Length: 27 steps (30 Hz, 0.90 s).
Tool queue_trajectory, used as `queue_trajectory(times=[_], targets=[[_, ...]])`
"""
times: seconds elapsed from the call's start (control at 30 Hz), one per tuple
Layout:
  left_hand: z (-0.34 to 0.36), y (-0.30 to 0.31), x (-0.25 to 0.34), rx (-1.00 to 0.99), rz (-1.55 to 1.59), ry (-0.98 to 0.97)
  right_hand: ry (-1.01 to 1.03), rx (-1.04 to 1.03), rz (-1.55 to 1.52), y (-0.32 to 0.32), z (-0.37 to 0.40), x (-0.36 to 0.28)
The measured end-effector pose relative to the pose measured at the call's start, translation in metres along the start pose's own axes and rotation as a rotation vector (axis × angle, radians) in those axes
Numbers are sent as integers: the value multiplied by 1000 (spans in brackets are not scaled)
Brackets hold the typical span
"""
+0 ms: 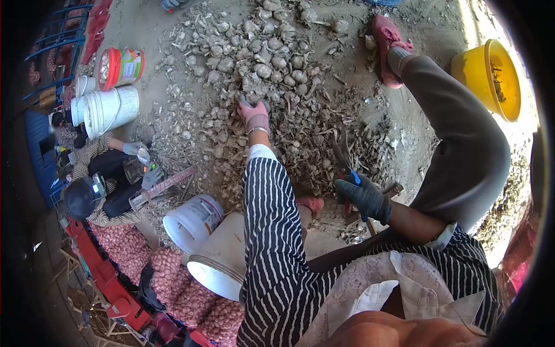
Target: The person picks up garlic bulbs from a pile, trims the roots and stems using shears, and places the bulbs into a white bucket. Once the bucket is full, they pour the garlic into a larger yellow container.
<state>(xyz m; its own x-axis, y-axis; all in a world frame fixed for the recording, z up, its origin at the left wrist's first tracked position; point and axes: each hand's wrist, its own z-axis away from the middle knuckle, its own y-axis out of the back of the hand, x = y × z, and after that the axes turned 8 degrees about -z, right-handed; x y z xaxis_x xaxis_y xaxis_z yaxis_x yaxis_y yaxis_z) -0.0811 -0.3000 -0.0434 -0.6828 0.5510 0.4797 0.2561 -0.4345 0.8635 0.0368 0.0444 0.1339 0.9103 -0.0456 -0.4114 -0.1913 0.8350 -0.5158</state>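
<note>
My left hand (254, 113), in a pink glove with dark fingertips, reaches down onto a heap of dry garlic bulbs (263, 70) with stalks. Its thumb and fingers are spread apart among the bulbs, and no bulb clearly shows between them. My right hand (365, 198), in a dark glove, is wrapped around pruning shears (342, 151) with blue and red handles. The shears' blades point away from me over loose stalks and trimmings, well to the right of my left hand.
White buckets (193, 224) stand at my left, and a yellow bucket (488, 80) at my right. Another person (101, 182) works at the left with gloved hands. Net sacks of garlic (173, 280) lie behind. A red-rimmed bucket (120, 68) stands farther off.
</note>
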Motion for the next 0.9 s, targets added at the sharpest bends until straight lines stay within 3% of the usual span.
queue_trajectory(times=[0.03,0.07,0.13,0.2,0.23,0.3,0.33,0.4,0.43,0.5,0.6,0.8,0.87,0.9], targets=[[15,25,45,-72,-240,115,-8,3,23,0,0,0],[18,29,58,-83,-232,111,-8,17,24,1,-1,3],[15,28,61,-168,-422,211,-2,15,46,1,-2,10],[2,-5,17,-74,-400,206,-75,-11,57,-1,2,-3],[-7,-23,-15,-47,-18,160,-6,-11,172,-2,2,-3],[6,-18,-20,-51,853,160,74,-24,285,-2,-1,-2],[44,22,20,-153,945,388,113,-5,451,2,-6,3],[89,50,26,-277,1312,481,155,9,616,0,-4,2],[112,62,29,-268,1313,475,218,44,725,-5,3,-9],[155,83,34,-509,1683,630,282,88,906,-12,12,-21],[213,103,45,-513,1746,552,300,77,1109,-16,14,-27],[287,134,35,-585,1798,394,428,-3,1160,-14,32,-28],[300,149,25,-816,1739,374,612,-74,1324,-7,35,-20],[308,157,24,-795,1654,446,691,-95,1327,-5,40,-19]])
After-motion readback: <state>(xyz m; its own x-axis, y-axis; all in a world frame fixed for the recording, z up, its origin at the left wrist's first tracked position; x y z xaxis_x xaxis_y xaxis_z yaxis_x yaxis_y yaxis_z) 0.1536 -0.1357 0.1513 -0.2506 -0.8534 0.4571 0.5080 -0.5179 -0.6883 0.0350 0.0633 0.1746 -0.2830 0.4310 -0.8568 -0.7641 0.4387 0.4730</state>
